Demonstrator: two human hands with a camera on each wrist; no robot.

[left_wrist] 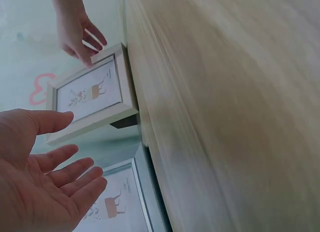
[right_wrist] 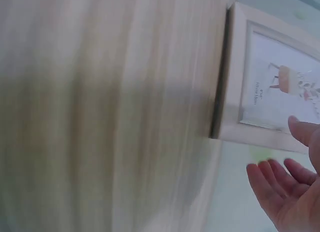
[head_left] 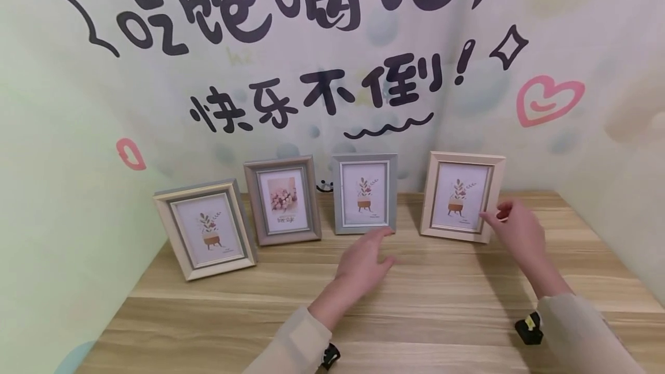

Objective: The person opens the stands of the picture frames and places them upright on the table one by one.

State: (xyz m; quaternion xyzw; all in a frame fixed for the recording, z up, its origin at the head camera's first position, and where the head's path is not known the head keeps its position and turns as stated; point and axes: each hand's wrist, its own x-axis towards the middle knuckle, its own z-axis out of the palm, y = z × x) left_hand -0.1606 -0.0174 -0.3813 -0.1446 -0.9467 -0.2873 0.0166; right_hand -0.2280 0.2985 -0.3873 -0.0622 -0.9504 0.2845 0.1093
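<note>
head: four frames upright in a row on wooden table (head_left: 415,305); right hand (head_left: 519,232) fingertips touch right edge of cream frame (head_left: 461,196), fingers relaxed; left hand (head_left: 363,258) open, hovers before grey frame (head_left: 365,193)
left wrist: palm spread, grips nothing
right wrist: fingers loose beside cream frame, blurred

Four picture frames stand in a row along the back wall (head_left: 332,103), blocking reach there (gaps between them are narrow). The front of the worktop (head_left: 415,316) lies bare, leaving open passage across its width.
</note>
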